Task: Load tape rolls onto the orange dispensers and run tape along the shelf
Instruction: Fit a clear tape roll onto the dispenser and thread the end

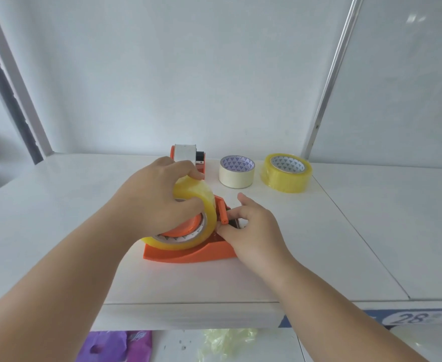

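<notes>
A white shelf (58, 218) is seen stretching across the middle of the frame, with a seam running diagonally at the right. At the centre, an orange dispenser (188, 253) is sitting on it, loaded with a yellowish clear tape roll (204, 199). Behind it, toward the upper centre, a second orange dispenser (187, 155) is standing, carrying a white roll. To the right of that, a cream masking tape roll (236, 171) is lying flat on the shelf, and near it, further right, a yellow clear tape roll (286, 172) is lying flat as well
</notes>
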`<state>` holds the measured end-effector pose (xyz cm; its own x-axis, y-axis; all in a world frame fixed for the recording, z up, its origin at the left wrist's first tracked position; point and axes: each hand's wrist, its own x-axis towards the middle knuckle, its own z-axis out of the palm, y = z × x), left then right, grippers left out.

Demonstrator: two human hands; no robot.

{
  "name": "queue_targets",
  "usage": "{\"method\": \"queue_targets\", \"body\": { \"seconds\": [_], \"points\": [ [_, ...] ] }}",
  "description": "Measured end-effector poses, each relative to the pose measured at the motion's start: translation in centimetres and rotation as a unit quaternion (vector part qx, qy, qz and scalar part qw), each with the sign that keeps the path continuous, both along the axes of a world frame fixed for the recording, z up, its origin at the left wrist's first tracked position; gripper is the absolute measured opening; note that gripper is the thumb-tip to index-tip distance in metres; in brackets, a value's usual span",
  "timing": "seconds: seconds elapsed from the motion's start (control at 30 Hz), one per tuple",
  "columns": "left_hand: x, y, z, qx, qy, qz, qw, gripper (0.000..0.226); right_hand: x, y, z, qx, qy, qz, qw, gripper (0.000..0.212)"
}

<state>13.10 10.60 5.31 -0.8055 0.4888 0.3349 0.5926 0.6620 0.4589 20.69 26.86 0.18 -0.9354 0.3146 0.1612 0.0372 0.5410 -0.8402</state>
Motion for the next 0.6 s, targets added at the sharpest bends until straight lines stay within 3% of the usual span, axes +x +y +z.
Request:
{"method": "queue_targets", "body": {
  "seconds": [0.27,0.6],
  "points": [
    [0.5,0.2,0.5,-0.041,0.027,0.006,0.999,0.047,-0.9,0.1,-0.8,0.066,0.042,0.002,0.997,0.01],
    [1.0,0.5,1.9,-0.135,0.074,0.022,0.988,0.053,-1.5,2.5,1.2,0.096,0.013,0.107,0.989,0.01]
  ]
}}
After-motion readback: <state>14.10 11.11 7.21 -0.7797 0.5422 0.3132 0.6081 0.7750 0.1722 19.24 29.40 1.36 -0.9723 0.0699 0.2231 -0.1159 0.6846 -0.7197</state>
